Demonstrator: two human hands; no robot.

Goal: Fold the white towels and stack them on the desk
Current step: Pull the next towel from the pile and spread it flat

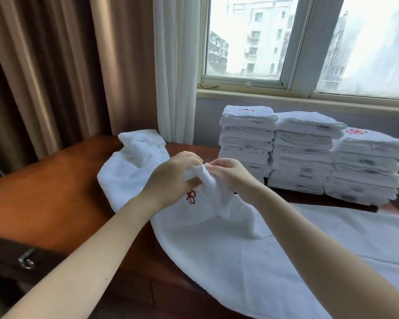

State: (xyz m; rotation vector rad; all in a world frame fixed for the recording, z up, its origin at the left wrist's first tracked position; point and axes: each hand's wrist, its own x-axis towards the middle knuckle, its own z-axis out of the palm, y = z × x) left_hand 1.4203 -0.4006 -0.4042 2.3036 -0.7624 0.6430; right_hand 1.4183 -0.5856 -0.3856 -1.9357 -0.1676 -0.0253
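Note:
A small white towel (214,201) with a red embroidered logo is bunched up above the wooden desk (55,194). My left hand (173,178) and my right hand (228,173) meet at its top edge and both pinch the cloth close together. A large white towel (251,261) lies spread over the desk's near right part beneath it. Another crumpled white towel (129,166) lies behind my left hand. Three stacks of folded white towels (304,155) stand at the back right of the desk, under the window.
Brown drapes (44,65) and a white sheer curtain (175,65) hang behind the desk's left part. A window sill (286,97) runs behind the stacks. A dark drawer front with a metal handle (25,261) is at the lower left.

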